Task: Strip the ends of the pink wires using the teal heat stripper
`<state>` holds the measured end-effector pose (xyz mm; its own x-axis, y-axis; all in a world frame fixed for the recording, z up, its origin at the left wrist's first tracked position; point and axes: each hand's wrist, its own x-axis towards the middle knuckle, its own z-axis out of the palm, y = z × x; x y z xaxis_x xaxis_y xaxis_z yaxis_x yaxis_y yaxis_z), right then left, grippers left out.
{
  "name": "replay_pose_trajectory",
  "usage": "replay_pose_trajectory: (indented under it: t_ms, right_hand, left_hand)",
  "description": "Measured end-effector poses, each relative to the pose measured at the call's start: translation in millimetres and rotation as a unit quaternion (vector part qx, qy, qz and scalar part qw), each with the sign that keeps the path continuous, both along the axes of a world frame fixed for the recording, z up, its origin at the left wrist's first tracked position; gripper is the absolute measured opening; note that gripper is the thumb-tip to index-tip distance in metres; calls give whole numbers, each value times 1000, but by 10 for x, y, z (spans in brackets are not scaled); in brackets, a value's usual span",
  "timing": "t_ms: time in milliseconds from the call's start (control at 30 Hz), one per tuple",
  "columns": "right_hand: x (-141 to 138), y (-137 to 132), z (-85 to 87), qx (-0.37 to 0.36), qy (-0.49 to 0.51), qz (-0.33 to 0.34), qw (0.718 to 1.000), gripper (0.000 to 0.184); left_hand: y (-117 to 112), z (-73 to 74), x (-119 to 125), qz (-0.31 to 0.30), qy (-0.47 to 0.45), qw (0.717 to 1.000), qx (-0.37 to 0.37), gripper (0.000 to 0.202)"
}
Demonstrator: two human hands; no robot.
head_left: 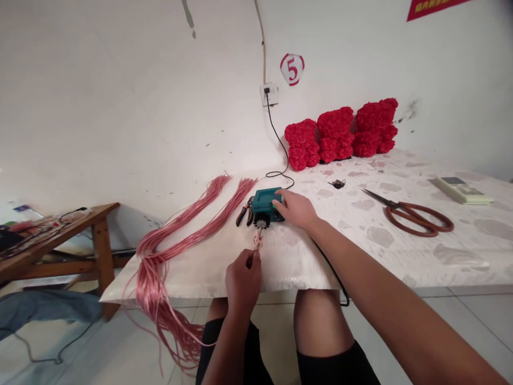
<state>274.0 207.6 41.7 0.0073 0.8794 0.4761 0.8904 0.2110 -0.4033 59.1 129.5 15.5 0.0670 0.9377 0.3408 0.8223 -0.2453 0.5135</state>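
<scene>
A small teal machine with a black toothed wheel at its front sits on the white patterned table. My right hand rests on the machine's right side, fingers over its top. My left hand is closed near the table's front edge, pinching the end of a short pink ribbon piece that runs up to the toothed wheel. Two long bundles of pink ribbon strands lie to the left and hang over the table edge toward the floor.
Black pliers lie left of the machine, whose black cord runs to a wall socket. Large brown-handled scissors, a remote control, keys and three red rose bears are at right. A wooden bench stands left.
</scene>
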Motion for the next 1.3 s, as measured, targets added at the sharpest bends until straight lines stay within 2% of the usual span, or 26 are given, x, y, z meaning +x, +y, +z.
replay_pose_trajectory:
  t_ms: [233,533,800,933,1167,1300]
  right_hand:
    - [-45,93,-210,-19,74,-4,997,45]
    - [-3,125,-210,-19,122,4,992,42]
    - [6,130,-207,-10,148,7,989,38]
    - [0,117,-227,-8,161,9,987,39]
    - [6,98,-205,-16,176,0,984,44]
    - [-64,-157,-126,-4,175,-26,984,45]
  left_hand:
    - [36,57,-15,-12,10,1000,-12,32]
    - [34,111,-12,-24,16,999,-26,32]
    - [-4,149,-13,-28,-20,999,-19,27]
    - [-158,166,-115,-48,-33,998,-34,27]
    - [-614,218,-364,-112,-55,988,-89,26]
    - [-797,242,-488,-148,-98,981,-82,22]
